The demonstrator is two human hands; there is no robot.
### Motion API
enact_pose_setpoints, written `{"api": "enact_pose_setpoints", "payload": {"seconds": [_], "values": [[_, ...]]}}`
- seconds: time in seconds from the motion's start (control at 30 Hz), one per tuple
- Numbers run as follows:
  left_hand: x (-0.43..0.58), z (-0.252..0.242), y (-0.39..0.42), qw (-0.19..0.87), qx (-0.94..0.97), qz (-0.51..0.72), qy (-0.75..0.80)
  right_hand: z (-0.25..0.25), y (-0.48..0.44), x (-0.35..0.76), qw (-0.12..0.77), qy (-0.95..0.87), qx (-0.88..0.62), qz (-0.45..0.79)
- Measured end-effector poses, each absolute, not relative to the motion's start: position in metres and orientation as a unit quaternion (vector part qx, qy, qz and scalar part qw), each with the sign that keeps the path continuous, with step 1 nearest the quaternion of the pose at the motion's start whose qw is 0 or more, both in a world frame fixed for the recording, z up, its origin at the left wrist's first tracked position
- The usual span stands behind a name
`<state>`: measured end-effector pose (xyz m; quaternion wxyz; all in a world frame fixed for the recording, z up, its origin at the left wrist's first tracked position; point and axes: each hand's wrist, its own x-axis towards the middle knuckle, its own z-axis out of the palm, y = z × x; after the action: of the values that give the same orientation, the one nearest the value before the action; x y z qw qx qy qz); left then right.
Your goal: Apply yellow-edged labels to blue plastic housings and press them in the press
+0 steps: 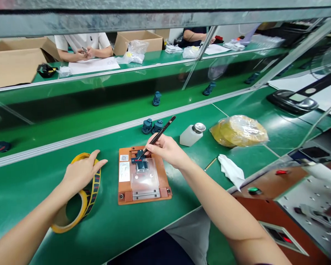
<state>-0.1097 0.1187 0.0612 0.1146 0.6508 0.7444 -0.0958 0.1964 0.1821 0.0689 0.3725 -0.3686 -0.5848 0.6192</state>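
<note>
My right hand (167, 149) grips a pair of black tweezers (162, 130) like a pen. The tips touch down at a small dark blue label with red lettering (137, 160), on a dark blue part (142, 167) set in an orange-brown fixture (165, 180). A clear plate covers part of the fixture. Resting over a yellow roll of labels (84, 204), my left hand (82, 171) has thumb and a finger stretched apart; its other fingers are hidden. Dark labels run along the strip under that hand.
Two dark blue parts (152, 126) stand behind the fixture. To the right are a white pump bottle (191, 135), a bagged yellow bundle (238, 130), a white cloth (231, 171) and a lamp base (292, 101). A metal-edged conveyor holds more parts (156, 98); people sit beyond.
</note>
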Motion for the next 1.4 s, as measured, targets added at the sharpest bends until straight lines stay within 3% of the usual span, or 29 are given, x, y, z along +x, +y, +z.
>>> {"api": "enact_pose_setpoints", "payload": {"seconds": [0.1,0.23,0.33,0.43,0.7,1.4], "values": [[-0.108,0.072,0.109,0.012,0.657,-0.095,0.748,0.059,0.186,0.204,0.349,-0.562,-0.353,0.662],[-0.087,0.074,0.077,-0.125,0.744,0.104,0.648,0.05,0.188,0.207,0.338,-0.56,-0.336,0.678],[-0.053,0.061,0.05,-0.052,0.835,0.219,0.502,0.047,0.189,0.208,0.335,-0.567,-0.335,0.674],[-0.018,0.044,0.033,0.016,0.878,0.212,0.429,0.045,0.189,0.208,0.335,-0.562,-0.339,0.676],[0.003,0.022,0.03,0.007,0.873,0.192,0.448,0.042,0.19,0.208,0.339,-0.56,-0.334,0.678],[0.003,0.03,0.036,0.009,0.87,0.178,0.46,0.042,0.19,0.207,0.336,-0.562,-0.333,0.679]]}}
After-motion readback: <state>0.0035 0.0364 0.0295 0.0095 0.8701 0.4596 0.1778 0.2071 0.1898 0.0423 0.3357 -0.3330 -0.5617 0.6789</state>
